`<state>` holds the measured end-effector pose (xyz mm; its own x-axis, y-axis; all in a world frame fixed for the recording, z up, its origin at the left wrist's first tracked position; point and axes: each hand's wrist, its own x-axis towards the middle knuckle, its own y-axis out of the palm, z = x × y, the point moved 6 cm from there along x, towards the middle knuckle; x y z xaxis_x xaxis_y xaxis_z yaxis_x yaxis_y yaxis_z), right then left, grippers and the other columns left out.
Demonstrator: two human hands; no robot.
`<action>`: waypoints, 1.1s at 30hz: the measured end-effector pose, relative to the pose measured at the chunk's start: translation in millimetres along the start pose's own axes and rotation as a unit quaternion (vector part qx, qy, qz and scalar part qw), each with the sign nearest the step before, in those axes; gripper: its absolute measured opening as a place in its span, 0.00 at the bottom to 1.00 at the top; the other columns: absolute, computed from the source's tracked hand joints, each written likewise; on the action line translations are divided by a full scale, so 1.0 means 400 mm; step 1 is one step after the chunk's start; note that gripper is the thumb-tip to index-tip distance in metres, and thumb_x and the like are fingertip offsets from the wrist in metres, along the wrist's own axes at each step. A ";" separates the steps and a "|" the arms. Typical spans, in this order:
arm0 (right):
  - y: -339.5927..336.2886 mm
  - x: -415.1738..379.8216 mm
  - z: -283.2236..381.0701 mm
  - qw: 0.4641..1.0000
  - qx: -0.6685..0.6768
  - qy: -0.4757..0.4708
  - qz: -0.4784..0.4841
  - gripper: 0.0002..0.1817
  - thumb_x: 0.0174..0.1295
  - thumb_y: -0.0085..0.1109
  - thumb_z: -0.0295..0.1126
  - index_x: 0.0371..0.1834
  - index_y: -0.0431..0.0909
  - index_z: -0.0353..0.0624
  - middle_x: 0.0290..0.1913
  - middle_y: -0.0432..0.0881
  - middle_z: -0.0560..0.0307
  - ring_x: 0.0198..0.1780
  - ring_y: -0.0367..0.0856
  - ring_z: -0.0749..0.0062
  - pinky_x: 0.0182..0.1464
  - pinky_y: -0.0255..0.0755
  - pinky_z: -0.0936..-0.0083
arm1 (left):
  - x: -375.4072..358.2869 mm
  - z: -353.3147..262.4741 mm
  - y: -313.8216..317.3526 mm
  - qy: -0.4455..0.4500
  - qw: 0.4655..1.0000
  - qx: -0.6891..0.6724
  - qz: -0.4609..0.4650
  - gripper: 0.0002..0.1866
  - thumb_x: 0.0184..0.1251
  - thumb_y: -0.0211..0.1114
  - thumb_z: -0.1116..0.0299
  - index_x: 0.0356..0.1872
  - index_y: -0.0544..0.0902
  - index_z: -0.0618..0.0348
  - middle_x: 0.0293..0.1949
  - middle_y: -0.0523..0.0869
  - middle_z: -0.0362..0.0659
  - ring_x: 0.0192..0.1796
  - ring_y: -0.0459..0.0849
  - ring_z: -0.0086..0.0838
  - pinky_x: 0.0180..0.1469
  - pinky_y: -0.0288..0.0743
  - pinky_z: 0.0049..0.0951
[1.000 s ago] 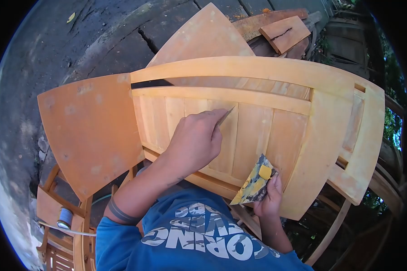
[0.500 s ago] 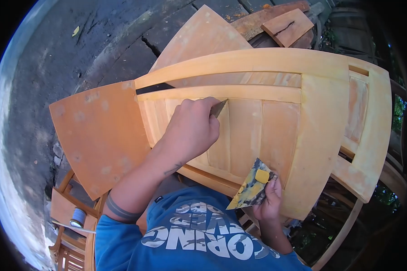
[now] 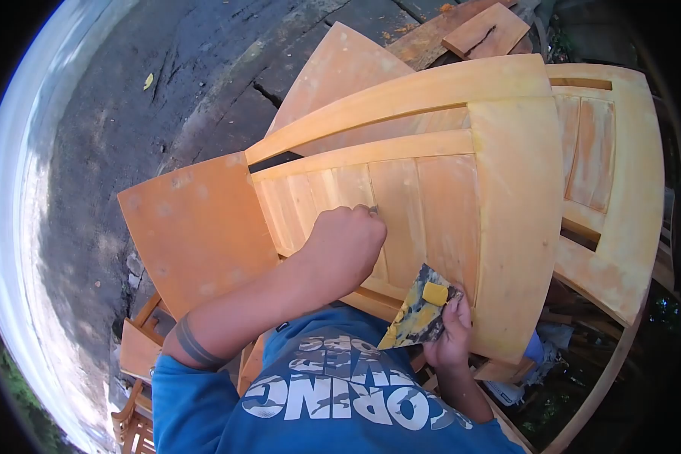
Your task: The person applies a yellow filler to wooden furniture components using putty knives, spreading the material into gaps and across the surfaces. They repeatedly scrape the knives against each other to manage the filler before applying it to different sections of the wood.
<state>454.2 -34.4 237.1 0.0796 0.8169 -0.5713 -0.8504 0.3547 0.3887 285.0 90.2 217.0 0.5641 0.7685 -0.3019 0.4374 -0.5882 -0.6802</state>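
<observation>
My left hand (image 3: 348, 246) is closed over the slatted wooden panel (image 3: 450, 204), near a vertical joint between two slats. It grips a scraper (image 3: 373, 210), of which only a small bit shows past the fingers. Lower right, my right hand (image 3: 452, 329) holds a pointed, stained plate (image 3: 418, 310) smeared with yellow and dark paste. On that plate sits a thick yellow lump (image 3: 435, 293). The panel belongs to a pale wooden frame with a curved top rail and a wide right side board (image 3: 516, 204).
An orange-brown board (image 3: 200, 231) adjoins the frame's left side. Behind it stands another pale board (image 3: 340, 76). A second frame (image 3: 624, 197) is at the right, and a cracked wood piece (image 3: 486, 32) lies at the back. Wooden chair parts (image 3: 140, 348) are lower left.
My left hand has moved down and slightly right, and less of the scraper shows. The view has shifted over the frame. My right hand still holds the plate in about the same place.
</observation>
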 end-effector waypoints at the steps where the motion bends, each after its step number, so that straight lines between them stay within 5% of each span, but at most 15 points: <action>1: -0.006 -0.002 -0.001 1.000 0.001 -0.003 0.002 0.13 0.72 0.41 0.33 0.55 0.61 0.39 0.52 0.75 0.50 0.54 0.77 0.65 0.58 0.71 0.67 | -0.023 0.014 0.008 -0.015 1.000 -0.017 0.011 0.16 0.46 0.57 0.80 0.40 0.83 0.66 0.32 0.84 0.56 0.35 0.84 0.47 0.40 0.78 0.42; 2: -0.010 -0.005 -0.003 1.000 0.003 -0.007 0.002 0.13 0.72 0.42 0.33 0.55 0.61 0.39 0.52 0.75 0.50 0.54 0.77 0.65 0.58 0.71 0.67 | -0.039 0.029 0.013 -0.029 0.999 -0.034 0.024 0.17 0.46 0.57 0.80 0.41 0.83 0.66 0.33 0.84 0.55 0.35 0.84 0.47 0.40 0.78 0.41; 5: -0.025 -0.003 -0.015 1.000 0.006 0.000 0.002 0.13 0.72 0.43 0.33 0.55 0.62 0.39 0.52 0.75 0.50 0.54 0.77 0.66 0.59 0.70 0.67 | -0.030 0.097 -0.036 -0.073 0.986 -0.050 -0.139 0.15 0.46 0.58 0.80 0.38 0.82 0.68 0.29 0.83 0.55 0.35 0.84 0.47 0.40 0.78 0.42; 10: -0.021 -0.012 -0.012 1.000 0.002 0.004 -0.002 0.13 0.72 0.43 0.33 0.55 0.62 0.39 0.51 0.75 0.50 0.53 0.77 0.66 0.58 0.71 0.68 | 0.005 0.114 -0.064 -0.081 0.979 -0.066 -0.173 0.17 0.47 0.54 0.81 0.40 0.83 0.67 0.33 0.84 0.57 0.36 0.83 0.49 0.42 0.78 0.41; 17: -0.040 -0.008 -0.027 1.000 -0.013 0.006 -0.011 0.15 0.72 0.43 0.34 0.55 0.61 0.39 0.52 0.75 0.50 0.53 0.77 0.65 0.58 0.71 0.68 | 0.034 0.089 -0.044 -0.097 0.986 -0.036 -0.130 0.19 0.49 0.54 0.80 0.44 0.82 0.66 0.37 0.84 0.57 0.36 0.83 0.49 0.43 0.78 0.40; 23: -0.039 -0.021 -0.010 0.999 -0.020 -0.024 -0.022 0.15 0.72 0.41 0.36 0.56 0.61 0.39 0.52 0.75 0.49 0.53 0.77 0.64 0.57 0.72 0.67 | -0.071 0.022 0.084 -0.052 0.996 -0.076 0.005 0.20 0.49 0.56 0.80 0.47 0.81 0.67 0.34 0.83 0.53 0.35 0.83 0.47 0.39 0.79 0.39; 27: -0.050 -0.037 -0.007 0.998 -0.038 -0.033 -0.026 0.16 0.73 0.41 0.36 0.57 0.61 0.39 0.52 0.75 0.49 0.52 0.77 0.65 0.55 0.73 0.68 | -0.030 0.092 -0.013 -0.103 0.977 -0.047 -0.180 0.20 0.49 0.57 0.81 0.47 0.80 0.66 0.35 0.83 0.51 0.36 0.83 0.45 0.40 0.78 0.39; 33: -0.038 -0.086 0.034 0.994 -0.054 -0.081 -0.049 0.19 0.73 0.39 0.34 0.63 0.59 0.37 0.54 0.75 0.50 0.52 0.78 0.67 0.55 0.73 0.70 | -0.048 0.035 0.077 -0.032 0.978 -0.029 -0.203 0.18 0.49 0.59 0.79 0.44 0.77 0.70 0.33 0.81 0.52 0.35 0.83 0.42 0.35 0.79 0.36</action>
<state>471.6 -61.8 260.8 0.2401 0.8468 -0.4747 -0.8846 0.3923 0.2524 278.0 60.8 192.6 0.2925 0.9546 -0.0571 0.6567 -0.2439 -0.7136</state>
